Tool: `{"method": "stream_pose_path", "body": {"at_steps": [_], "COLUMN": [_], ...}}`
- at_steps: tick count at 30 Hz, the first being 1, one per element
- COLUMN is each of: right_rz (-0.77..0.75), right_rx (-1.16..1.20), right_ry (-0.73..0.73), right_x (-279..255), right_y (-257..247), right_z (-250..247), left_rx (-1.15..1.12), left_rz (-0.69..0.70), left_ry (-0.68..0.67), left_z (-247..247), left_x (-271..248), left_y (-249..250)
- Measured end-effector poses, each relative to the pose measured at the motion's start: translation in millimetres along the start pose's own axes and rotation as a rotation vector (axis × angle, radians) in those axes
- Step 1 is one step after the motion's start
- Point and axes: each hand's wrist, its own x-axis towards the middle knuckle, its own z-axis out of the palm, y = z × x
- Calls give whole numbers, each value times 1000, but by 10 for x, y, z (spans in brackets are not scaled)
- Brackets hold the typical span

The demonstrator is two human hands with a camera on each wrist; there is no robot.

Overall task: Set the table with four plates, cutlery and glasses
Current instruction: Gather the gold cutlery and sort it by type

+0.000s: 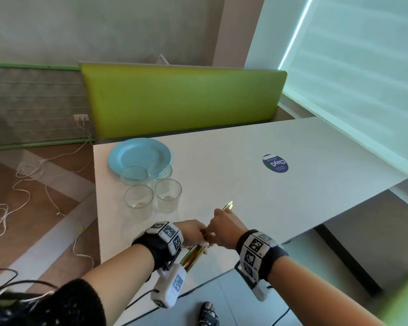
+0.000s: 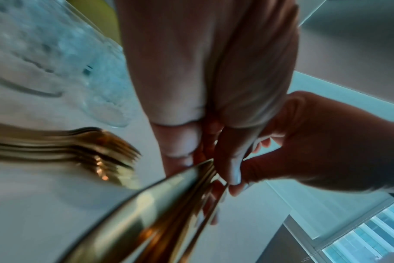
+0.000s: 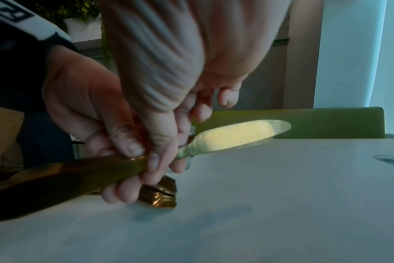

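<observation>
Both hands are holding gold knives [image 3: 225,137] at the table's [image 1: 292,196] 6 o'clock edge: left hand [image 1: 193,234] gripping handles, right hand [image 1: 224,225] pinching one. They look stiff, smooth, slippery; handles are safest.

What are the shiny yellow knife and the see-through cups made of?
The knife looks like gold-coloured polished metal: its blade reflects the light. The cups look like clear glass, since the table shows through them, though clear plastic is possible.
</observation>
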Motion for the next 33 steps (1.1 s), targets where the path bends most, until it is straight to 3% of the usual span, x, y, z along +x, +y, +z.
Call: {"method": "stream_pose_path", "body": {"at_steps": [4,11,16,19,23,33], "right_rz": [30,29,65,109,156,310], "right_rx": [71,106,185,230,267,349], "right_ry": [29,80,121,150,159,190], "right_x": [-157,-245,-158,-139,-175,-290], "right_y": [-282,-599,-739,-734,-634,-431], "right_z": [120,248,358,410,410,438], "left_rx": [98,-15,34,337,551,501], "left_rz": [-1,42,28,-84,-79,-127], "left_ry": [8,7,183,312,398,504], "left_z": [153,350,380,393,406,550], "left_x": [-214,-367,-389,-459,-453,-441], "left_y": [-173,-456,-597,-672,-864,-1041]}}
